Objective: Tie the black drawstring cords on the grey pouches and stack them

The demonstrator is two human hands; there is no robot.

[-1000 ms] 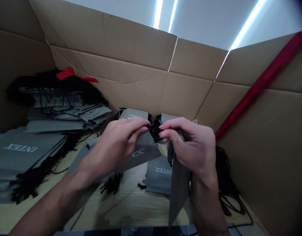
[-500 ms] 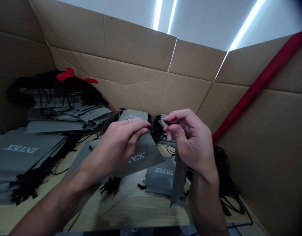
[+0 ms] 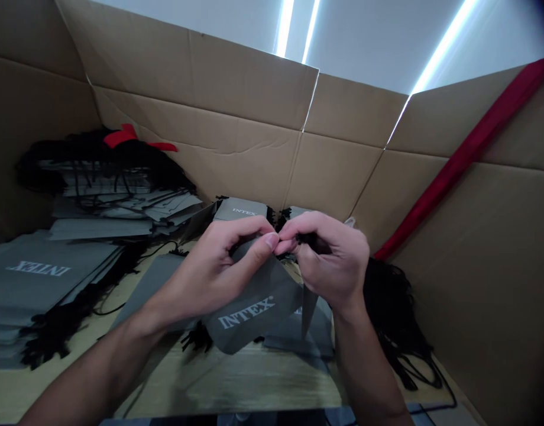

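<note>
My left hand [image 3: 219, 263] and my right hand [image 3: 332, 254] meet at their fingertips, both closed in a pinch. Below them hangs a grey drawstring bag [image 3: 272, 281] with white INTEX lettering, its upper edge at my left fingers. A bit of black cord [image 3: 305, 238] shows in the curl of my right fingers. Under my right hand a narrow grey flap [image 3: 308, 310] hangs edge-on; whether it is a second bag I cannot tell. What lies right between the fingertips is hidden. Beneath, another grey bag [image 3: 298, 340] lies on the table.
A stack of grey INTEX bags [image 3: 28, 290] with black cord ends lies at left. Behind it is a taller pile [image 3: 107, 207] topped with black cords and a red strip [image 3: 121, 137]. More black cords [image 3: 389, 313] lie at right. Cardboard walls [image 3: 201, 124] surround the wooden table [image 3: 236, 387].
My hands have come together from a small gap; the right moved left and slightly down. The hanging bag has swung lower and right, now showing its whole lettering.
</note>
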